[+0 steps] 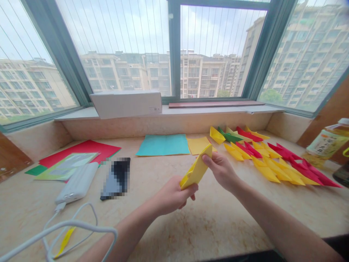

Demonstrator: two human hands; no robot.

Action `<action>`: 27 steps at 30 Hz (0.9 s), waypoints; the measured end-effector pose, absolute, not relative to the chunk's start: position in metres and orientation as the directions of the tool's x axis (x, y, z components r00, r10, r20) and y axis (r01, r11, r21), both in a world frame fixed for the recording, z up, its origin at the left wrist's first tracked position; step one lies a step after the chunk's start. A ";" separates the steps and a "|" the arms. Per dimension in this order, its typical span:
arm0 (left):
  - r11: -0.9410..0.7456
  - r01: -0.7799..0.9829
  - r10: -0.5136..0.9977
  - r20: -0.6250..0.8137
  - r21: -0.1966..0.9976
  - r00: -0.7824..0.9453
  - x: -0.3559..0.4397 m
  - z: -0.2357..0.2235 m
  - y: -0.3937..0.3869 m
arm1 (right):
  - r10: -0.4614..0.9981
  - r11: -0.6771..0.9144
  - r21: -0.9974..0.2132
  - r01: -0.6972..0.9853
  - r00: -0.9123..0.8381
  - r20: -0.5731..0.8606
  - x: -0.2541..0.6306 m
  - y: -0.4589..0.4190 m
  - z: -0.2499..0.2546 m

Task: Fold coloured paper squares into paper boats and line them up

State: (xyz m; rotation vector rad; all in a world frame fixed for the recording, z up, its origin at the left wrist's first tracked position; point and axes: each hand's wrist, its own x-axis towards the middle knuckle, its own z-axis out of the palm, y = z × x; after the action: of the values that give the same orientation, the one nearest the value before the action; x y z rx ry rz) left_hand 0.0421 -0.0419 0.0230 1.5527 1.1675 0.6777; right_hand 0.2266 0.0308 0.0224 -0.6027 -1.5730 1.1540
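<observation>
A folded piece of yellow paper (196, 171) is held up tilted above the stone counter, between both hands. My left hand (174, 193) grips its lower left end, thumb on the near face. At the upper right end, my right hand (218, 165) pinches it between thumb and fingers; some of those fingers are hidden behind the paper. Behind it lie a turquoise paper sheet (163, 145) and a pale orange paper sheet (197, 145). To the right, folded paper boats stand in rows, among them a yellow boat (217, 135) and a green boat (229, 136).
At the left are red paper (81, 153), a white power bank (77, 183) with a white cable (81, 223), and a pixelated dark object (117, 178). A white box (127, 104) stands on the sill. A drink bottle (325, 142) is at the right.
</observation>
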 end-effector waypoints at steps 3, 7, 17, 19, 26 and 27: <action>0.035 0.270 0.887 -0.154 0.962 0.434 0.040 0.024 -0.042 | 0.758 0.310 -0.926 -0.215 -0.532 0.377 0.229 0.032 0.027; 0.038 0.233 0.873 -0.146 0.972 0.466 0.038 0.021 -0.039 | 0.697 0.248 -0.949 -0.194 -0.644 0.314 0.226 0.031 0.025; 0.025 0.330 0.904 -0.162 0.944 0.395 0.040 0.016 -0.036 | 0.846 0.187 -0.937 -0.296 -0.437 0.307 0.221 0.026 0.019; 0.008 0.359 0.904 -0.160 0.933 0.396 0.039 0.014 -0.036 | 0.885 0.181 -0.927 -0.329 -0.356 0.299 0.219 0.026 0.017; 0.016 0.370 0.895 -0.178 0.929 0.410 0.042 0.020 -0.039 | 0.896 0.238 -0.912 -0.335 -0.286 0.339 0.217 0.023 0.016; 0.015 0.369 0.889 -0.181 0.929 0.421 0.043 0.021 -0.040 | 0.897 0.241 -0.911 -0.336 -0.282 0.341 0.218 0.024 0.017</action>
State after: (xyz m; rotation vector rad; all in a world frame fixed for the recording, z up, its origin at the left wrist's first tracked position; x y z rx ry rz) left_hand 0.0431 -0.0400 0.0213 1.5701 1.1434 0.5888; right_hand 0.2175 0.0243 0.0167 -0.5857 -1.3466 1.3380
